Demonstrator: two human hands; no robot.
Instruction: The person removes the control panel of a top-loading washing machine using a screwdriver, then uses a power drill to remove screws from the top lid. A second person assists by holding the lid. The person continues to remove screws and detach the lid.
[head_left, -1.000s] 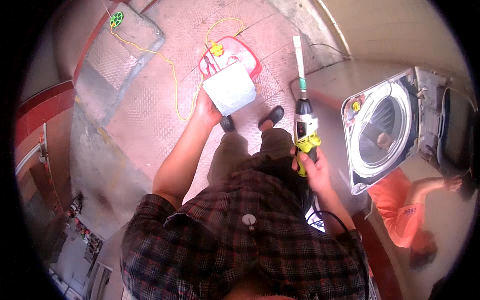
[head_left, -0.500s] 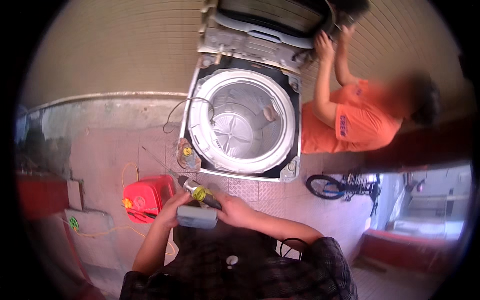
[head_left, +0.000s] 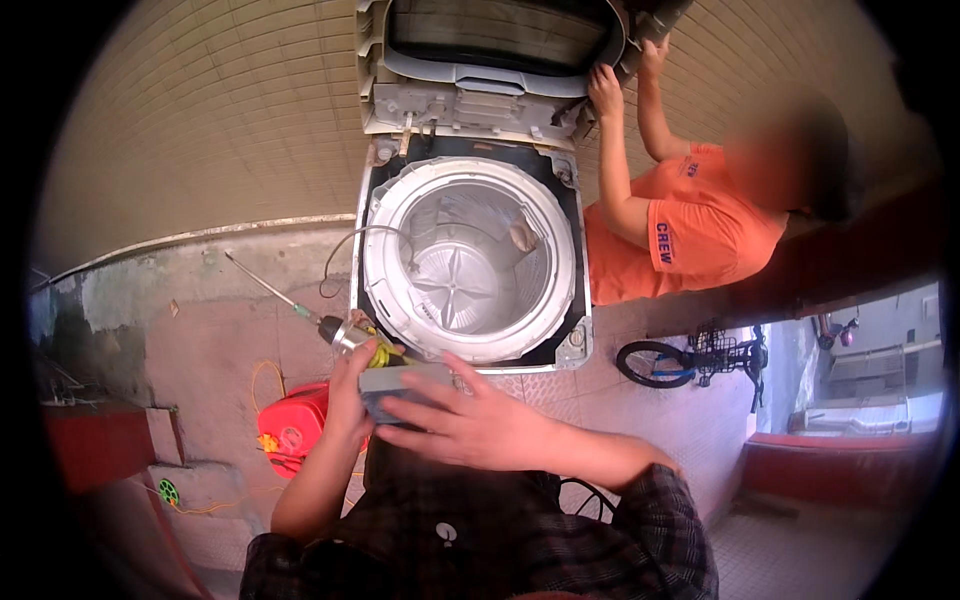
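My left hand is closed on a grey rectangular box and seems to hold the drill against it. The yellow, black and silver drill has a long rod pointing up to the left. My right hand lies over the box with its fingers spread, touching it. Just beyond them stands a top-loading washing machine, its white-rimmed tub exposed and its upper section with lid raised against the wall.
At right a person in orange grips the raised section. A red container with yellow cord and a green reel lie on the floor at lower left. A bicycle is at right. A tiled wall rises behind.
The view has swung round to face the washer. The drill has passed from upright in my right hand to my left side. My right hand has moved off it onto the box, fingers spreading.
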